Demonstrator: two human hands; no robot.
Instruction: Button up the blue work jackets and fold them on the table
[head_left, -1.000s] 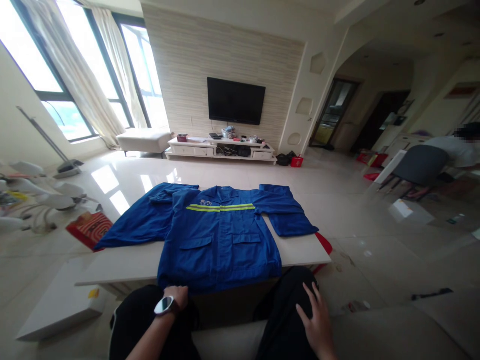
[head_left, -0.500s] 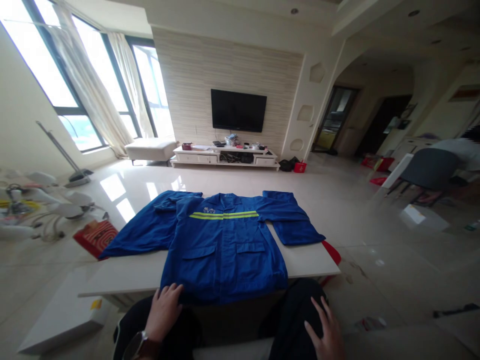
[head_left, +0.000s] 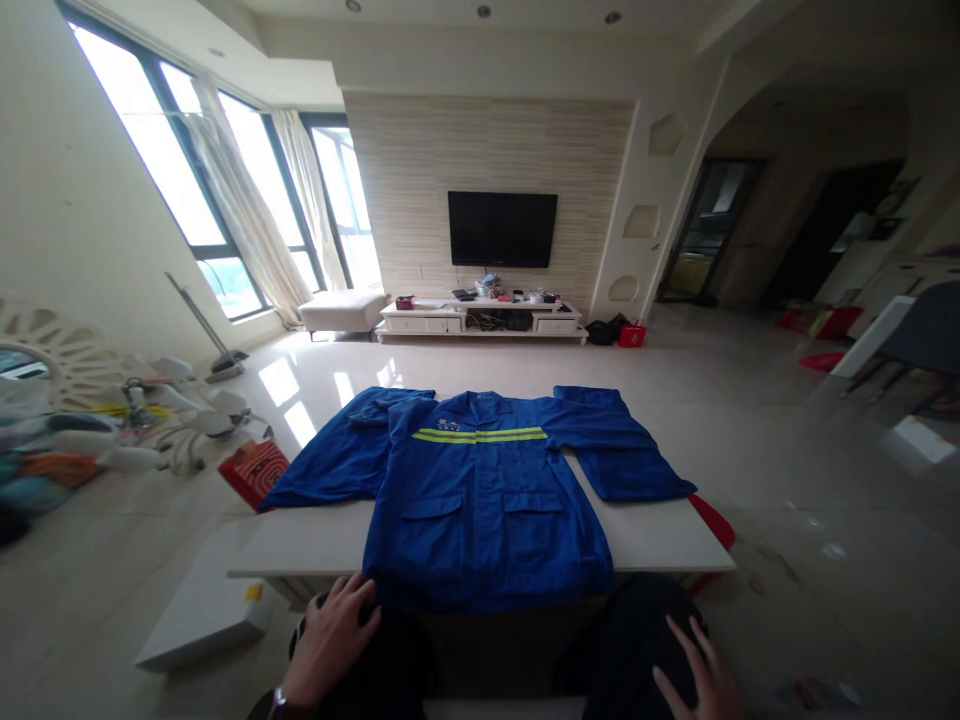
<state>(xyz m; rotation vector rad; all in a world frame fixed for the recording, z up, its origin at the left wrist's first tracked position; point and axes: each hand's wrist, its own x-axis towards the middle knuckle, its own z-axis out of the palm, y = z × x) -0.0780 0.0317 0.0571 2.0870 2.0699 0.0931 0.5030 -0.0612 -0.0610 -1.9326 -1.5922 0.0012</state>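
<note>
Only the edge of a wristwatch (head_left: 279, 698) shows behind the left hand (head_left: 337, 628), its dial hidden. Whether that hand's fingertips touch the blue work jacket (head_left: 487, 520) just beyond cannot be told; farther off, the white chest lettering (head_left: 448, 426) is too small to read. The right hand (head_left: 705, 680) is cropped by the bottom edge. Past it, the white table (head_left: 664, 545) hides part of a red object (head_left: 714, 525); to its right, a dark chair (head_left: 930, 325) runs out of frame. Left of the left hand, the jacket covers part of a patterned red bag (head_left: 255, 472), and blurred clutter (head_left: 52, 465) is cut by the left edge.
</note>
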